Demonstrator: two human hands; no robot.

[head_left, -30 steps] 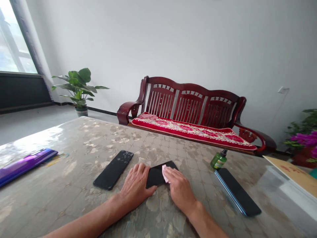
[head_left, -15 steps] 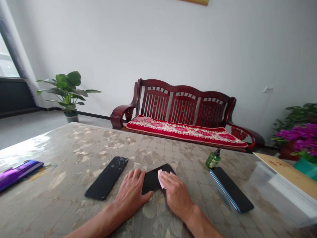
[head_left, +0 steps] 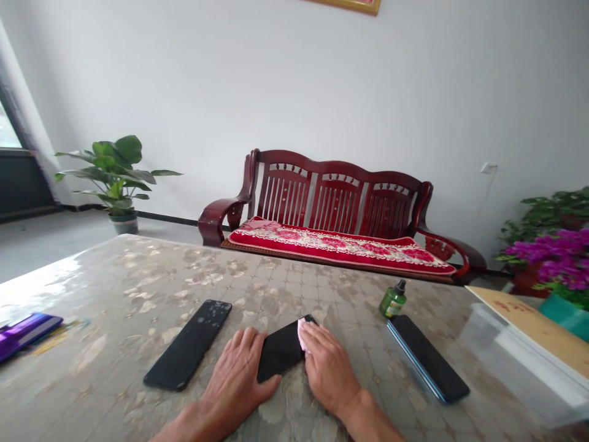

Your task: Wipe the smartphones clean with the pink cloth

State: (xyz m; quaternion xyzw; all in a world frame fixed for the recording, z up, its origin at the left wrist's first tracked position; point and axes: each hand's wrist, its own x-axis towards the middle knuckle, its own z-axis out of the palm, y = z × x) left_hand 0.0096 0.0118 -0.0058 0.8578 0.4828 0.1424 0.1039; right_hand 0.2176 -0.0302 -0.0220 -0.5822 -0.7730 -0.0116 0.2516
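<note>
A black phone (head_left: 281, 348) lies flat on the table between my hands, its dark screen up. My left hand (head_left: 235, 373) grips its left end, thumb along the near edge and fingers at the far side. In my right hand (head_left: 330, 369) is a folded pink cloth (head_left: 302, 335), pressed against the screen near the phone's right end; the fingers hide part of the cloth. Left of my hands lies a second black phone (head_left: 186, 350) with pale droplets or specks at its far end. Off to the right are a blue-edged phone (head_left: 430, 359) and a small green bottle (head_left: 392, 303).
The table (head_left: 350, 307) wears a patterned, glossy cover. A purple case (head_left: 30, 334) sits at the left edge. At the right stands a clear plastic box (head_left: 510, 368) with a tan folder (head_left: 534, 316) on top. Behind the table is a wooden bench (head_left: 340, 202).
My right hand has slid the pink cloth slightly toward the phone's right end, baring more screen. My left hand keeps its grip. The whole view has shifted a little.
</note>
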